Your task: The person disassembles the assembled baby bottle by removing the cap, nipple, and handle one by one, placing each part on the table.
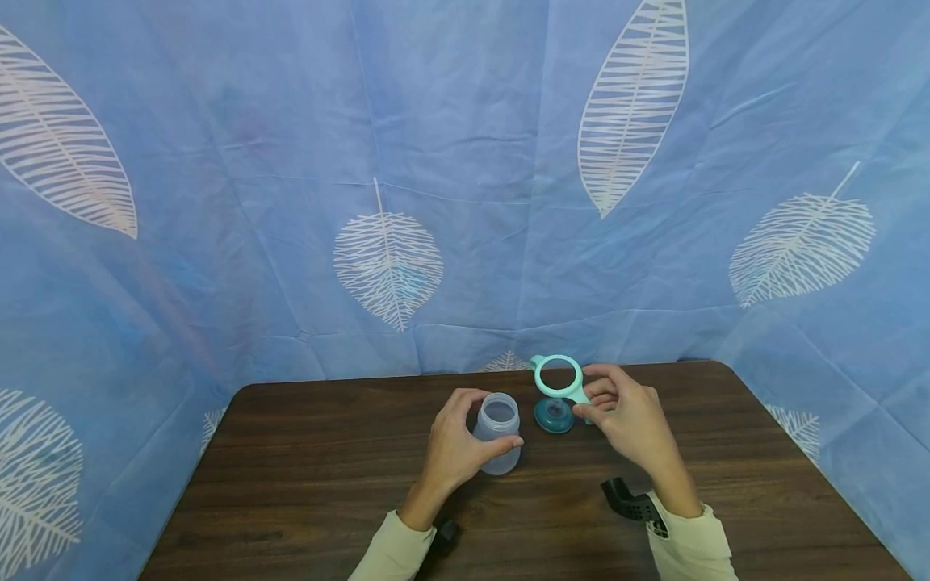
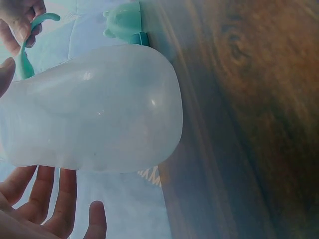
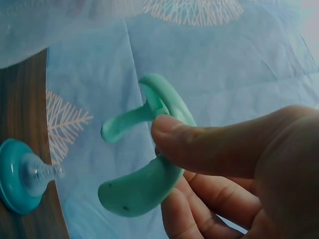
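Frosted translucent plastic bottle, uncapped, upright on dark wooden table; left hand grip curls around it. Mint-green plastic handle ring pinched aloft by right hand, above teal collar with clear teat.

bottle frosted clear | handle ring mint | backdrop blue, white leaves

Parts you cannot see all of

In the left wrist view the see-through plastic bottle is blurry, and its mouth is cut off at the left edge. The mint green plastic ring with handles is partly hidden by the right hand. In the head view the 2 black wrist cameras by the sleeves are too small to tell well.
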The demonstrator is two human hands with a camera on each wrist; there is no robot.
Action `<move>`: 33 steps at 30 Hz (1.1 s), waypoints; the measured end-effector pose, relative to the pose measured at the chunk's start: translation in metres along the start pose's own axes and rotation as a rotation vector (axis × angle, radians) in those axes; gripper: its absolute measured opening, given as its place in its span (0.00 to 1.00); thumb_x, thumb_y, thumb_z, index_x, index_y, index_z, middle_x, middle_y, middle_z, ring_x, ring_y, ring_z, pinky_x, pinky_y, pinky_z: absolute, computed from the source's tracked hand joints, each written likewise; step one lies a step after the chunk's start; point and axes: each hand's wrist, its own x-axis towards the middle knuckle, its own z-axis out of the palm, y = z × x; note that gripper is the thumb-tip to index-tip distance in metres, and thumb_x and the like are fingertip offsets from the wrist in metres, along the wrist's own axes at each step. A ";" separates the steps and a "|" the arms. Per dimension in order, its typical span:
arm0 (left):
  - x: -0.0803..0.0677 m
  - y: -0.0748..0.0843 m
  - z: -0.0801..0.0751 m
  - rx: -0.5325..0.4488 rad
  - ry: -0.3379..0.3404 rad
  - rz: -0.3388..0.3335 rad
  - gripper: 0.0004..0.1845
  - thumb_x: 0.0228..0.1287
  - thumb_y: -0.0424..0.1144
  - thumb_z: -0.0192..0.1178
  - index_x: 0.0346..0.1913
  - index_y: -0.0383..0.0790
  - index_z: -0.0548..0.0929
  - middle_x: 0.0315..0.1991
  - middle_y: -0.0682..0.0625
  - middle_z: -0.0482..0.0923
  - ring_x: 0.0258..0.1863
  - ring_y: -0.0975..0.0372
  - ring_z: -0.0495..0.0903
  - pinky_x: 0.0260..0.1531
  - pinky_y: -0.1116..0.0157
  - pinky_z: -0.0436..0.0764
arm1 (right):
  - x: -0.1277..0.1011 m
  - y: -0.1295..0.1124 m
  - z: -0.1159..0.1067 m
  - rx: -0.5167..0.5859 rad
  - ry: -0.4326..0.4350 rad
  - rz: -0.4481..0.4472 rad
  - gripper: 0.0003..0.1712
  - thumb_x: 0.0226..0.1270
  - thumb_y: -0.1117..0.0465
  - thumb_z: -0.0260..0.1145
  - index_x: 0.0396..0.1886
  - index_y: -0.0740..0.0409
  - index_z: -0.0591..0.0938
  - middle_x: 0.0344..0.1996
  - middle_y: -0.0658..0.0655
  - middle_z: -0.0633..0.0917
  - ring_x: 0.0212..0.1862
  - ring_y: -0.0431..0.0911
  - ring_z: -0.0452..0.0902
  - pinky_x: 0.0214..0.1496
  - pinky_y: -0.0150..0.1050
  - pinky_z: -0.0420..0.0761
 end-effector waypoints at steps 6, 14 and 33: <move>0.000 0.001 0.000 -0.009 0.008 0.008 0.39 0.50 0.53 0.90 0.62 0.40 0.86 0.54 0.50 0.85 0.53 0.53 0.86 0.52 0.40 0.86 | 0.001 0.009 -0.006 -0.028 -0.012 0.052 0.34 0.64 0.68 0.84 0.66 0.68 0.80 0.40 0.53 0.92 0.41 0.48 0.90 0.44 0.35 0.87; 0.000 0.001 0.000 -0.006 -0.002 -0.003 0.38 0.51 0.53 0.90 0.62 0.41 0.86 0.53 0.51 0.85 0.53 0.54 0.86 0.52 0.41 0.86 | 0.000 0.020 -0.014 -0.076 -0.010 0.094 0.32 0.67 0.67 0.82 0.67 0.69 0.79 0.39 0.52 0.92 0.42 0.50 0.90 0.46 0.41 0.88; -0.001 0.003 -0.001 -0.002 0.004 0.008 0.37 0.51 0.54 0.90 0.60 0.40 0.87 0.51 0.52 0.85 0.50 0.56 0.87 0.49 0.43 0.87 | -0.007 0.054 -0.039 -0.131 0.016 0.263 0.36 0.70 0.59 0.82 0.67 0.72 0.76 0.41 0.60 0.91 0.46 0.59 0.89 0.52 0.62 0.83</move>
